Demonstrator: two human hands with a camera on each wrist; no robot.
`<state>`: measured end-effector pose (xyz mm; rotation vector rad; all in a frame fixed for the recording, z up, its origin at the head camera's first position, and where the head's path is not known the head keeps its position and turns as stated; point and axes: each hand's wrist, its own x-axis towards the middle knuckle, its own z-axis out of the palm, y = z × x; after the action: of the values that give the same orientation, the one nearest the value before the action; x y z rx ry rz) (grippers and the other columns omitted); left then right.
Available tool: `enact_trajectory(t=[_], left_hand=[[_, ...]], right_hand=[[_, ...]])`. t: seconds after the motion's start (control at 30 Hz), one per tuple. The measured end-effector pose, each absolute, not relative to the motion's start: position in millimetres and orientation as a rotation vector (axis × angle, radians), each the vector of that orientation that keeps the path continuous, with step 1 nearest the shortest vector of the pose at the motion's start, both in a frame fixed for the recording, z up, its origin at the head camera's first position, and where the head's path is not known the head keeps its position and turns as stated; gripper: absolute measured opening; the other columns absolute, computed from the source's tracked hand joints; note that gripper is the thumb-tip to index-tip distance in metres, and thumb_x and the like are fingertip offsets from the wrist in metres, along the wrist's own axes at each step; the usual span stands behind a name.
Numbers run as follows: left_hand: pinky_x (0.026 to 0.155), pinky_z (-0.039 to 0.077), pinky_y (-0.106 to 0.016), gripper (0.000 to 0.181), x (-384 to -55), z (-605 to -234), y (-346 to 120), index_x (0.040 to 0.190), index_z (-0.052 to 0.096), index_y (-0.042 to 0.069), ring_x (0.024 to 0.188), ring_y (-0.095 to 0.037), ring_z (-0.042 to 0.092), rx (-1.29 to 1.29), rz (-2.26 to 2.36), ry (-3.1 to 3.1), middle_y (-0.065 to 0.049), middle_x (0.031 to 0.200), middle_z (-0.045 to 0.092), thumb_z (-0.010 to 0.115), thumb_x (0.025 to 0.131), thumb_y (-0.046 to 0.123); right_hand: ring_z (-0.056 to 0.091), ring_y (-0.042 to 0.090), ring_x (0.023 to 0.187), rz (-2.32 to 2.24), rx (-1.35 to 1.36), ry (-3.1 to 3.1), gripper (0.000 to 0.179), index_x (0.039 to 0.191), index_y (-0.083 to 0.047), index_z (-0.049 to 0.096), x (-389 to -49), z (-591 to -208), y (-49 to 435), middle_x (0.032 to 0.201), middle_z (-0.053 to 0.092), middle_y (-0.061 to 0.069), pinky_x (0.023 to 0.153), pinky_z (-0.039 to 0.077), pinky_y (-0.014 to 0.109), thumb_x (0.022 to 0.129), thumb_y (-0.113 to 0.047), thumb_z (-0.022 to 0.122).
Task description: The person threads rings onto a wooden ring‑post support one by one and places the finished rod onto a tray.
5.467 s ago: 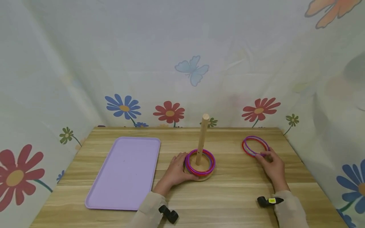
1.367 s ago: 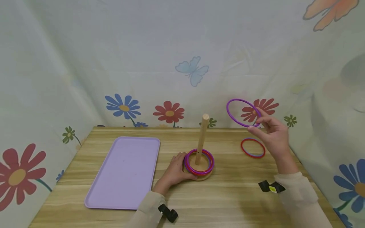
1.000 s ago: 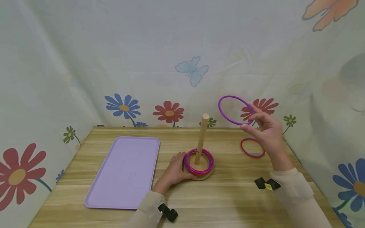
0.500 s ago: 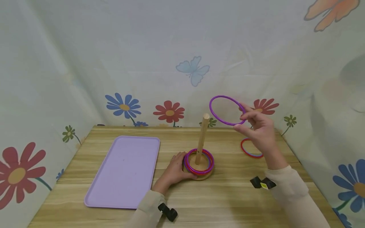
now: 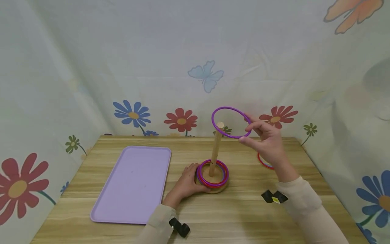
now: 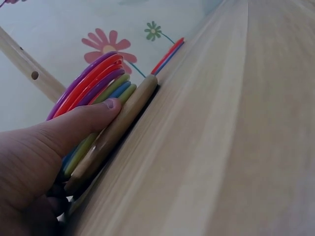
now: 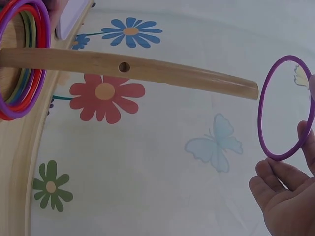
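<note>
My right hand (image 5: 268, 140) pinches a thin purple ring (image 5: 229, 108) between thumb and fingers. The ring is tilted at the height of the top of an upright wooden peg (image 5: 215, 149). In the right wrist view, the purple ring (image 7: 261, 103) is just beyond the peg's tip (image 7: 250, 88). Around the peg's foot, several coloured rings (image 5: 213, 185) lie stacked on a round wooden base (image 5: 217, 174). My left hand (image 5: 186, 183) holds the base and stack from the left. Its thumb (image 6: 98, 113) presses on the rings in the left wrist view; its other fingers are mostly hidden.
On the table's right, a red ring (image 5: 264, 164) with a blue one under it is partly hidden behind my right hand. A lavender tray (image 5: 131, 183) lies on the left. Behind the wooden table (image 5: 225, 217) hangs a flowered cloth (image 5: 152, 78).
The purple ring has been lifted off the rings at right and carried left by my right hand, lately dipping slightly to the peg's top. My left hand stays in place.
</note>
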<state>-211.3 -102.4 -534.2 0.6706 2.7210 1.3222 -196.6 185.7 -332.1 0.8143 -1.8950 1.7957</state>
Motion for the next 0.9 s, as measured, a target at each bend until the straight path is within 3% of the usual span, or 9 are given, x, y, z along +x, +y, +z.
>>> enact_trajectory(t=[0.13,0.3,0.43,0.63,0.9], left_hand=[[0.131,0.012,-0.053,0.107,-210.3,-532.5,-103.4,0.152,0.048,0.003,0.155,-0.043,0.03,0.646,1.33,2.702,-0.018,0.152,0.053,0.1,0.068,0.042],[0.131,0.015,-0.054,0.106,-210.2,-532.1,-103.5,0.152,0.047,0.002,0.155,-0.042,0.029,0.637,1.341,2.689,-0.018,0.153,0.053,0.1,0.068,0.041],[0.13,0.018,-0.054,0.106,-210.2,-532.3,-103.4,0.152,0.048,0.003,0.155,-0.041,0.03,0.628,1.344,2.691,-0.017,0.152,0.053,0.1,0.068,0.041],[0.13,0.016,-0.054,0.107,-210.0,-533.0,-103.7,0.152,0.047,0.003,0.155,-0.043,0.029,0.623,1.342,2.688,-0.018,0.153,0.053,0.1,0.068,0.041],[0.131,0.015,-0.054,0.107,-210.5,-532.9,-104.0,0.153,0.047,0.004,0.156,-0.043,0.028,0.62,1.343,2.684,-0.017,0.154,0.052,0.1,0.068,0.041]], right_hand=[[0.056,0.016,0.141,1.803,0.824,-1.926,0.024,0.096,0.005,0.069,-195.4,-334.8,180.9,0.145,0.063,0.017,0.118,0.042,0.029,0.081,0.021,0.077],[0.055,0.019,0.141,1.786,0.823,-1.967,0.024,0.096,0.005,0.068,-195.7,-339.2,176.9,0.149,0.055,0.03,0.118,0.042,0.027,0.081,0.021,0.077],[0.055,0.024,0.142,1.76,0.826,-1.993,0.024,0.097,0.006,0.067,-196.2,-342.2,174.9,0.15,0.054,0.03,0.118,0.041,0.028,0.081,0.019,0.079],[0.057,0.016,0.139,1.745,0.848,-1.992,0.025,0.096,0.008,0.066,-199.4,-349.7,172.2,0.146,0.054,0.035,0.117,0.043,0.029,0.078,0.02,0.08],[0.052,0.017,0.144,1.703,0.828,-2.047,0.025,0.095,0.007,0.066,-199.4,-360.4,170.1,0.149,0.056,0.027,0.118,0.041,0.027,0.078,0.02,0.079]])
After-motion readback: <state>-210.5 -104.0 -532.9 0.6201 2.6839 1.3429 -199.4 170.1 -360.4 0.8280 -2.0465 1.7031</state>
